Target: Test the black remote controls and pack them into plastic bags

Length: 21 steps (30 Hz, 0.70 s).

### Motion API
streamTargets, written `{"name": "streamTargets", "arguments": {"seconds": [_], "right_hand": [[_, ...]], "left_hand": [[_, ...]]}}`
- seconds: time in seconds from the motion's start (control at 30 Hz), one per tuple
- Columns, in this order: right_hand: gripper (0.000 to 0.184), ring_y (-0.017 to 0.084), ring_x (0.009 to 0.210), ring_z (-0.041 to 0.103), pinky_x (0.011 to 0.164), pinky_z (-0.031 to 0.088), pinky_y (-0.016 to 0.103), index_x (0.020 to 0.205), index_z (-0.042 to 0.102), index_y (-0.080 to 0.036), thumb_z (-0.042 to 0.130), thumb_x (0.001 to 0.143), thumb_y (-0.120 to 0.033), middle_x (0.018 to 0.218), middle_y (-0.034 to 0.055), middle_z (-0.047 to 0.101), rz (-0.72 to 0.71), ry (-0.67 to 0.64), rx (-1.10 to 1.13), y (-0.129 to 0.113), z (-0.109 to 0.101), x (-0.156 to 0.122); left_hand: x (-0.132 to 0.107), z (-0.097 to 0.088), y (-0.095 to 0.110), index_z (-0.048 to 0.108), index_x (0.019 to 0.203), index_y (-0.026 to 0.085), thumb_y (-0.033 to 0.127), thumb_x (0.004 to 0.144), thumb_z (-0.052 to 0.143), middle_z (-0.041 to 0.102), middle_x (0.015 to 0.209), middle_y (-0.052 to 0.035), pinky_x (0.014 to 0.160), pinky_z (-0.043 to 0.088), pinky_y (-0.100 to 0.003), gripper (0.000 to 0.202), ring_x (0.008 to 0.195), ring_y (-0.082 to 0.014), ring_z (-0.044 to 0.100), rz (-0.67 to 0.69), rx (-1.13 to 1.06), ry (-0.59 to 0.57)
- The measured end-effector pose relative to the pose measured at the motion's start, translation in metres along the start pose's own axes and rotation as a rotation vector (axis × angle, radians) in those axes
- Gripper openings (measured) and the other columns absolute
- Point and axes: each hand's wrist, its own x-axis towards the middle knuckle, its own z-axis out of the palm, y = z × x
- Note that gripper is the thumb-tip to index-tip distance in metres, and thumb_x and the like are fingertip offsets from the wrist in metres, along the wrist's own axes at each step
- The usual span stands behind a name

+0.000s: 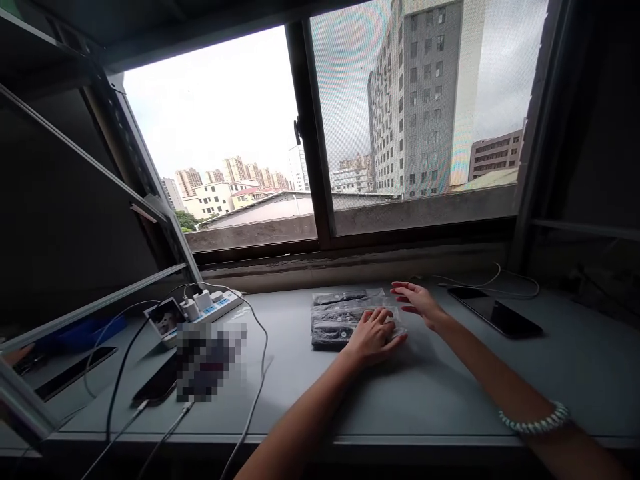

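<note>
My left hand [373,335] lies flat with fingers stretched out on a stack of clear plastic packets holding dark items [335,319], on the grey table [440,387] below the window. My right hand [417,301] hovers just right of the packets, fingers spread and apart, holding nothing. A beaded bracelet [535,421] is on my right wrist.
A white power strip [213,305] with plugs and cables stands at the left. A dark phone [157,383] lies on its cable near the front left. A black tablet [495,312] with a white cable lies at the right. Metal shelving [100,200] stands on the left.
</note>
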Motion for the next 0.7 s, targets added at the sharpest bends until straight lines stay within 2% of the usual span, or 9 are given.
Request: {"name": "streamTargets", "arguments": {"seconds": [0.1, 0.2, 0.27, 0.37, 0.47, 0.57, 0.7], "right_hand": [[0.02, 0.013, 0.073, 0.061, 0.052, 0.047, 0.019, 0.09, 0.067, -0.019, 0.061, 0.071, -0.022, 0.094, 0.006, 0.07, -0.004, 0.005, -0.005, 0.003, -0.001, 0.002], [0.021, 0.013, 0.073, 0.061, 0.052, 0.047, 0.018, 0.091, 0.067, -0.019, 0.061, 0.071, -0.024, 0.095, 0.0062, 0.069, -0.006, 0.007, -0.018, 0.005, -0.002, 0.004], [0.021, 0.013, 0.073, 0.061, 0.053, 0.048, 0.019, 0.091, 0.067, -0.019, 0.061, 0.071, -0.025, 0.096, 0.006, 0.069, -0.013, 0.001, -0.026, 0.007, -0.002, 0.005], [0.022, 0.013, 0.073, 0.061, 0.054, 0.048, 0.019, 0.09, 0.067, -0.02, 0.061, 0.07, -0.027, 0.095, 0.0058, 0.069, -0.032, -0.01, -0.042, 0.008, -0.002, 0.004], [0.022, 0.014, 0.073, 0.061, 0.053, 0.048, 0.019, 0.089, 0.066, -0.019, 0.061, 0.069, -0.027, 0.094, 0.0061, 0.069, -0.052, -0.006, -0.071, 0.008, -0.002, 0.003], [0.023, 0.015, 0.075, 0.062, 0.052, 0.048, 0.02, 0.091, 0.065, -0.019, 0.061, 0.07, -0.028, 0.095, 0.0066, 0.069, -0.049, 0.017, -0.091, 0.008, -0.002, 0.004], [0.03, 0.017, 0.079, 0.064, 0.051, 0.05, 0.02, 0.096, 0.064, -0.02, 0.065, 0.067, -0.028, 0.098, 0.0075, 0.067, -0.053, 0.076, -0.117, 0.013, -0.003, 0.01]], "left_hand": [[0.002, 0.005, -0.001, 0.06, 0.087, 0.019, 0.039, 0.094, 0.03, 0.052, 0.12, -0.0088, 0.1, 0.03, -0.043, 0.037, 0.122, -0.023, 0.038, -0.06, 0.002, 0.01], [0.003, 0.008, -0.003, 0.059, 0.09, 0.018, 0.036, 0.092, 0.035, 0.052, 0.122, -0.0104, 0.1, 0.03, -0.046, 0.029, 0.124, -0.0252, 0.037, -0.106, -0.025, 0.035], [0.002, 0.007, -0.004, 0.057, 0.098, 0.019, 0.039, 0.089, 0.041, 0.052, 0.122, -0.0099, 0.1, 0.031, -0.044, 0.026, 0.125, -0.0249, 0.037, -0.081, -0.082, 0.068], [-0.001, 0.002, -0.005, 0.051, 0.112, 0.022, 0.044, 0.085, 0.048, 0.051, 0.125, -0.0073, 0.102, 0.031, -0.038, 0.035, 0.127, -0.0231, 0.035, -0.006, -0.185, 0.121], [-0.002, -0.002, -0.007, 0.048, 0.117, 0.023, 0.042, 0.085, 0.047, 0.048, 0.13, -0.0064, 0.104, 0.03, -0.036, 0.038, 0.129, -0.0221, 0.033, 0.003, -0.198, 0.182], [0.001, -0.002, -0.014, 0.053, 0.112, 0.023, 0.034, 0.086, 0.045, 0.05, 0.128, -0.007, 0.104, 0.028, -0.039, 0.029, 0.131, -0.0226, 0.032, -0.104, -0.112, 0.272], [0.0, -0.006, -0.039, 0.058, 0.105, 0.018, 0.022, 0.081, 0.051, 0.052, 0.124, -0.0104, 0.105, 0.027, -0.043, 0.026, 0.131, -0.0261, 0.031, -0.394, -0.02, 0.443]]}}
